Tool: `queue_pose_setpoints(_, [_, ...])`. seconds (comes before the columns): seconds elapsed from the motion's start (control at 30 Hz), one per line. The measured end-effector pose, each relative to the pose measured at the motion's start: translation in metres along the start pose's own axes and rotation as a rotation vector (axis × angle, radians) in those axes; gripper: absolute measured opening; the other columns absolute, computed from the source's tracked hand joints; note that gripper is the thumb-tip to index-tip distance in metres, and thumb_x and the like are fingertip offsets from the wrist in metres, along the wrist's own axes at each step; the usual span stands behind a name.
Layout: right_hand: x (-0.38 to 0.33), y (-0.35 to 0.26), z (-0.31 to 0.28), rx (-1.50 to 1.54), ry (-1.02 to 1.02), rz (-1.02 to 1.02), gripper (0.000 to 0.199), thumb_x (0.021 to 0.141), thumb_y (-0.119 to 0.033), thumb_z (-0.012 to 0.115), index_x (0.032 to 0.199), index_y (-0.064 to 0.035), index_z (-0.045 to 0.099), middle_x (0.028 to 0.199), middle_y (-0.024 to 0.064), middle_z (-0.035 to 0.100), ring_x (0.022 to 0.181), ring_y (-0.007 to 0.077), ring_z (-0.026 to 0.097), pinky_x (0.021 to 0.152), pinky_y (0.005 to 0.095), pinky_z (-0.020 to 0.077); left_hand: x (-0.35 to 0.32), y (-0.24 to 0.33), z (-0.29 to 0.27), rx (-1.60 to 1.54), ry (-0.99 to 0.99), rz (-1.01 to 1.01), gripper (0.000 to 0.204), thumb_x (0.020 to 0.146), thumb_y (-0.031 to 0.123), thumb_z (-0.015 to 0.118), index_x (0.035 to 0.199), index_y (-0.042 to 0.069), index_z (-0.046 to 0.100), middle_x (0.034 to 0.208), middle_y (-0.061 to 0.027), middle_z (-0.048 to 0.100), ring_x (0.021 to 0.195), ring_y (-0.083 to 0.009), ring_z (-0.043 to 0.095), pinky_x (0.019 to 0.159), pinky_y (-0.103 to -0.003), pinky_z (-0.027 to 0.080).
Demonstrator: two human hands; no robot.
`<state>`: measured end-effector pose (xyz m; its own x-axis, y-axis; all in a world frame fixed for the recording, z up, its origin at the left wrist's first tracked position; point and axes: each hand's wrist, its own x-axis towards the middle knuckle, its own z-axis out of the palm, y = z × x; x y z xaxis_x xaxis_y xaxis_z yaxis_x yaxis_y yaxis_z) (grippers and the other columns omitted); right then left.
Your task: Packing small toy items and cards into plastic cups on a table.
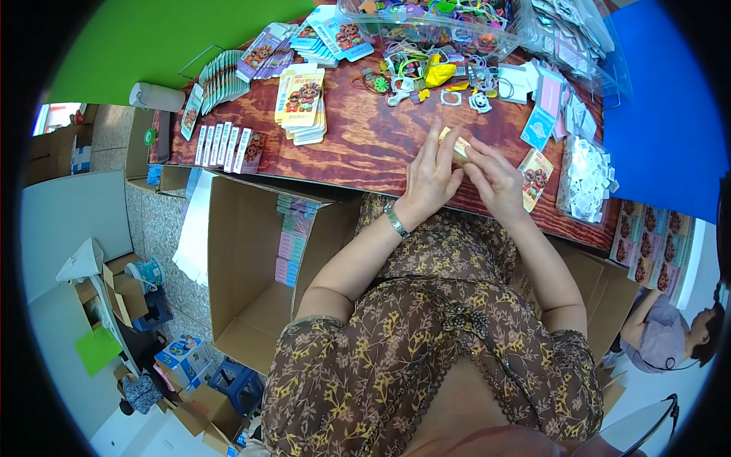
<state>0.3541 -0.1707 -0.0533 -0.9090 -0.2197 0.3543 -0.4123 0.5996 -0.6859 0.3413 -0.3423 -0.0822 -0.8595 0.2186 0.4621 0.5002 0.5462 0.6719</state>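
small yellow packet (458,146) | pinched between both hands | above table edge

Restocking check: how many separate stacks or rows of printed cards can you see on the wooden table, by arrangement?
Fanned pile of cards: 1
Upright row of cards: 1
Flat yellow stack: 1
Loose blue and purple piles at the far edge: 2
Total: 5

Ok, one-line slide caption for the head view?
Both hands, left hand and right hand, pinch a small yellow packet over a cluttered wooden table.

Both hands (464,179) together over table (365,145), small packet (460,145) between them; card stacks (301,107) to left, toy heap (434,72) behind, open box (251,274) below left.
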Motion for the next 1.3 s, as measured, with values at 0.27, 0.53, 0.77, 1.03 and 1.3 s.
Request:
queue_pose_setpoints(0.27, [-0.003, -0.004, 0.008, 0.285, 0.082, 0.231, 0.019, 0.09, -0.006, 0.072, 0.109, -0.0017, 0.071, 0.116, 0.0115, 0.069, 0.1, 0.0218, 0.071, 0.081, 0.0333, 0.0593, 0.002, 0.004, -0.007, 0.012, -0.057, -0.018, 0.076, 0.077, 0.01, 0.076, 0.146, 0.003, 0.043, 0.144, -0.0265, 0.045, 0.118, -0.0438, 0.059, 0.092, -0.044, 0.055])
queue_pose_setpoints(0.53, [0.001, 0.006, -0.004, 0.307, 0.06, 0.225, 0.017, 0.092, -0.006, 0.07, 0.108, -0.0009, 0.072, 0.114, 0.0124, 0.071, 0.101, 0.0208, 0.071, 0.084, 0.0308, 0.0574, 0.003, -0.02, -0.014, -0.518, -0.217, -0.106, 0.075, 0.089, 0.019, 0.072, 0.152, 0.003, 0.035, 0.141, -0.0232, 0.048, 0.128, -0.036, 0.053, 0.105, -0.043, 0.044])
queue_pose_setpoints(0.77, [0.0, -0.003, -0.001, 0.42, -0.02, 0.267, 0.022, 0.097, -0.004, 0.064, 0.117, 0.0024, 0.069, 0.124, 0.0124, 0.066, 0.11, 0.0158, 0.064, 0.092, 0.0291, 0.0539, 0.005, 0.005, -0.004, -0.115, -0.029, -0.002, 0.098, 0.073, 0.014, 0.084, 0.151, -0.004, 0.027, 0.141, -0.0275, 0.046, 0.13, -0.0452, 0.047, 0.107, -0.051, 0.042])
queue_pose_setpoints(1.03, [0.0, -0.01, -0.005, 0.451, -0.026, 0.286, 0.023, 0.101, -0.008, 0.058, 0.119, 0.0017, 0.069, 0.123, 0.0127, 0.067, 0.111, 0.0159, 0.064, 0.093, 0.0306, 0.0532, 0.004, 0.004, -0.005, -0.084, 0.008, 0.035, 0.101, 0.068, 0.007, 0.085, 0.152, -0.001, 0.028, 0.143, -0.0273, 0.045, 0.13, -0.0447, 0.047, 0.105, -0.05, 0.044])
queue_pose_setpoints(1.3, [0.006, -0.029, -0.011, 0.312, -0.025, 0.218, 0.021, 0.097, -0.004, 0.062, 0.116, 0.0014, 0.07, 0.114, 0.0131, 0.071, 0.105, 0.0201, 0.068, 0.091, 0.0318, 0.0535, 0.003, 0.007, -0.007, -0.002, 0.046, 0.074, 0.102, 0.067, 0.007, 0.085, 0.153, 0.001, 0.029, 0.128, -0.0232, 0.049, 0.113, -0.0426, 0.055, 0.09, -0.047, 0.05])
